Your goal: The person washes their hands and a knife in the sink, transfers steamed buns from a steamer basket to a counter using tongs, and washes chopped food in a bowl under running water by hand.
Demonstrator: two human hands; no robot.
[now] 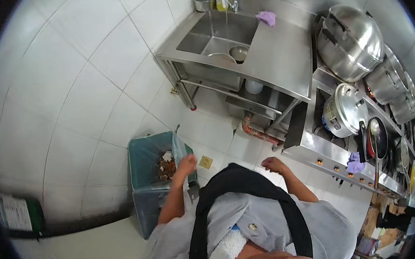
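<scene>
My left hand [186,165] is over the right edge of a green waste bin [137,159], close to its clear plastic liner [178,149]. Its fingers look curled, and whether they hold the liner is too small to tell. Food scraps [166,167] lie inside the bin. My right hand [273,165] hangs above the tiled floor at the right of my apron [235,173], fingers bent, touching nothing that I can make out.
Ahead stands a steel sink counter [281,50] with bowls in the basin and a purple cloth [267,17]. Along the right runs a stove [306,143] with a pressure cooker [346,111], large pots and pans. A pale tabletop [95,255] is at the lower left.
</scene>
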